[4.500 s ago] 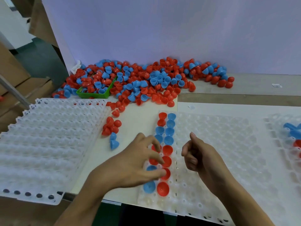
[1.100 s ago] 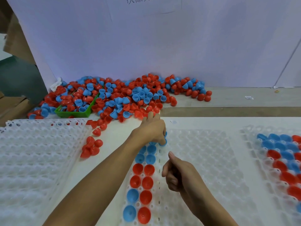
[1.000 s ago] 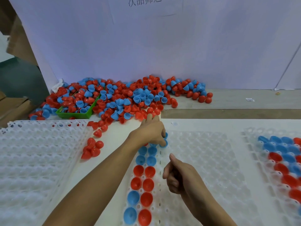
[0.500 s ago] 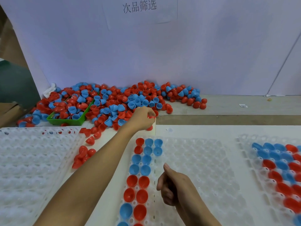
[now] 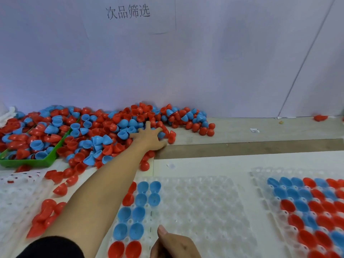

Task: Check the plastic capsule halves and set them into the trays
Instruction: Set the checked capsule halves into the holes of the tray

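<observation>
- Left hand (image 5: 149, 135) lies far forward on the pile of capsule halves (image 5: 104, 127), fingers spread and straight, palm down on the red and blue pieces at the right part of the pile; it holds nothing that can be seen.
- Right hand (image 5: 174, 245) rests at the bottom edge of the view on the middle tray (image 5: 201, 211), thumb up and fingers curled in (whether something is inside the fist, I cannot tell).
- Left forearm crosses over the left columns of the middle tray, where blue halves sit open side up and two red halves sit near the bottom edge.
- Pile lies along the back of the surface (image 5: 260, 135), against the white wall, and spills over a green bin (image 5: 31, 162) at the left.
- Some loose red halves (image 5: 46, 215) lie between the middle tray and a white tray (image 5: 16, 202) at the left.
- Right tray (image 5: 260, 175) carries many red and blue halves in rows.
- Paper sheet (image 5: 128, 13) with dark written characters hangs on the wall above the pile.
</observation>
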